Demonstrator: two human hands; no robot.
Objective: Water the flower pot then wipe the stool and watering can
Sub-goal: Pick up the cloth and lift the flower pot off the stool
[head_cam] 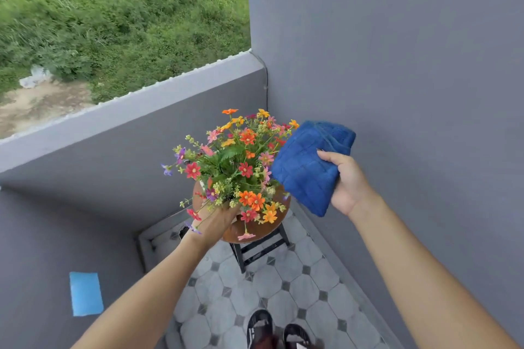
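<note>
A bunch of orange, red and pink flowers point(235, 161) fills the middle of the head view and hides its pot. My left hand point(215, 221) reaches in under the blooms and grips the pot from below, above the round brown wooden stool point(255, 231) with black legs. My right hand point(347, 181) holds a folded dark blue cloth point(307, 164) in the air just right of the flowers, close to the grey wall. The watering can is not in view.
A low grey balcony wall point(127, 110) runs behind the stool, and a tall grey wall point(397, 65) stands at the right. Grey octagon floor tiles point(283, 286) lie below. A light blue patch point(86, 293) sits on the left wall. My shoes point(278, 331) show at the bottom.
</note>
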